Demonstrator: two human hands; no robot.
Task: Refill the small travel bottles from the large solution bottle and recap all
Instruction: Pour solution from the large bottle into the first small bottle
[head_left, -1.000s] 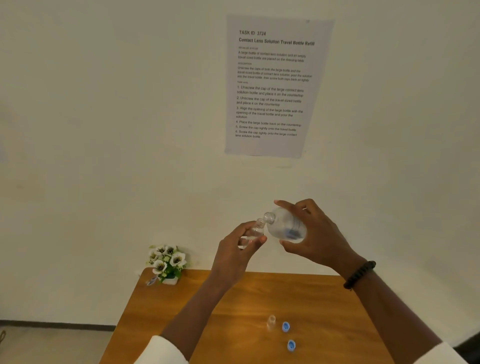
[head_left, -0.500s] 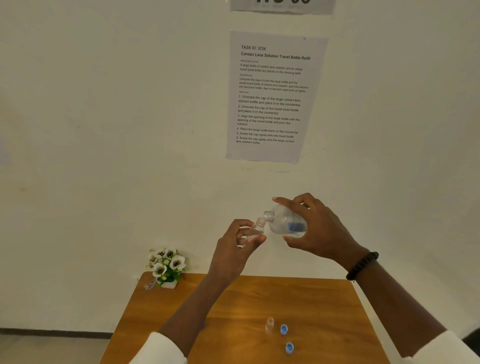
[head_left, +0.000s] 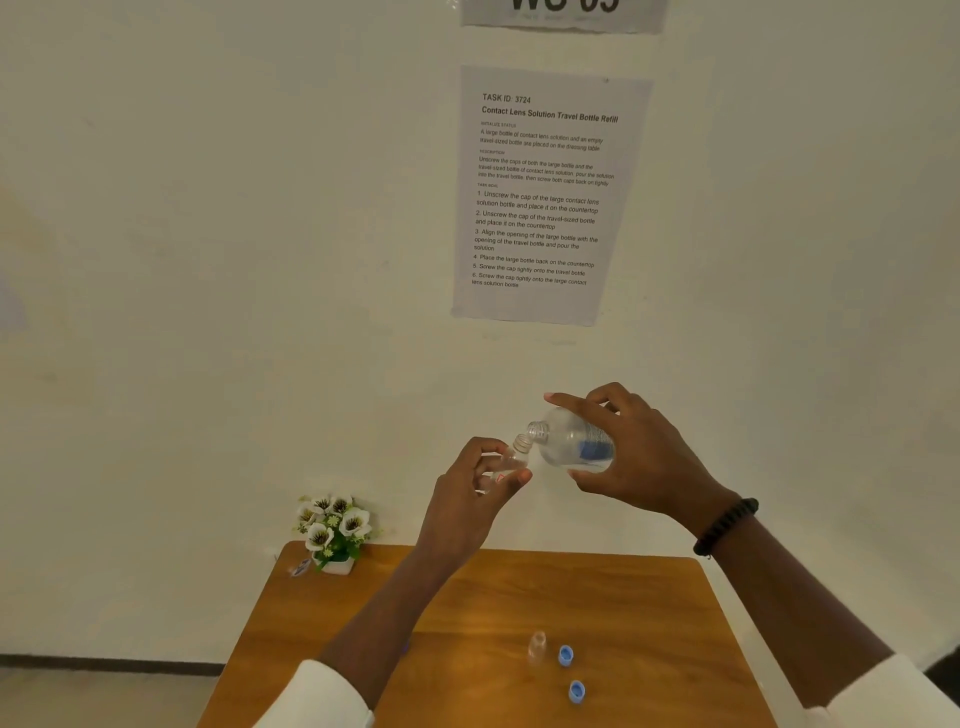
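My right hand (head_left: 641, 457) grips the large clear solution bottle (head_left: 569, 441), uncapped and tipped on its side with its neck pointing left. My left hand (head_left: 470, 488) holds a small clear travel bottle (head_left: 511, 457) tilted so that its open mouth sits just under the large bottle's neck. Both are held high above the wooden table (head_left: 467, 623). On the table stand a second small clear bottle (head_left: 536, 647), open, and two blue caps (head_left: 565, 655) (head_left: 576, 691) just right of it.
A small pot of white flowers (head_left: 335, 532) sits at the table's far left corner, against the wall. A printed task sheet (head_left: 545, 197) hangs on the wall above. The floor shows at the lower left.
Both hands and the bottles keep the same pose, mouth to mouth. The camera has tilted up a little, so the hands sit slightly lower in view relative to the sheet.
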